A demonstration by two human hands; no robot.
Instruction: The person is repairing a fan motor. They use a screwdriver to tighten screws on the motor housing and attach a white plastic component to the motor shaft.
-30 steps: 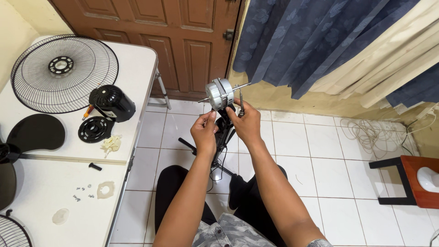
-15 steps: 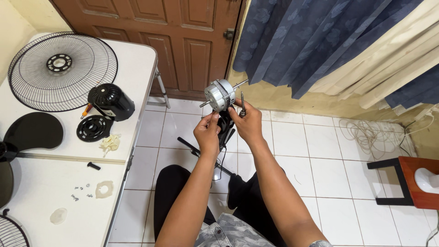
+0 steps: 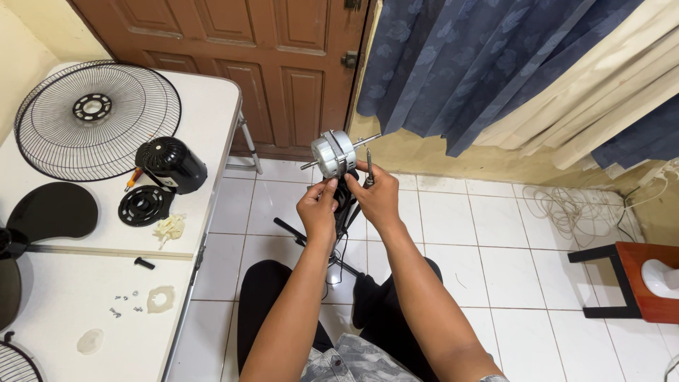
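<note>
A silver fan motor (image 3: 334,153) with a shaft sticking out both sides sits on top of a black fan stand neck (image 3: 346,201). My left hand (image 3: 318,210) pinches at the underside of the motor, fingers on the black neck. My right hand (image 3: 380,198) grips the neck from the right and also holds a thin dark screwdriver (image 3: 368,167) upright beside the motor. The stand's black legs (image 3: 297,233) spread on the tiled floor below my hands.
A white table (image 3: 212,106) at left carries a wire fan grille (image 3: 95,120), a black motor cover (image 3: 172,164), a round black ring (image 3: 143,206), a black blade (image 3: 49,211), small screws (image 3: 122,305). A brown door, blue curtain, coiled white cable (image 3: 566,205) and red stool (image 3: 647,283) surround.
My view has shifted slightly. Both hands stay on the motor and neck, with small finger adjustments under the motor.
</note>
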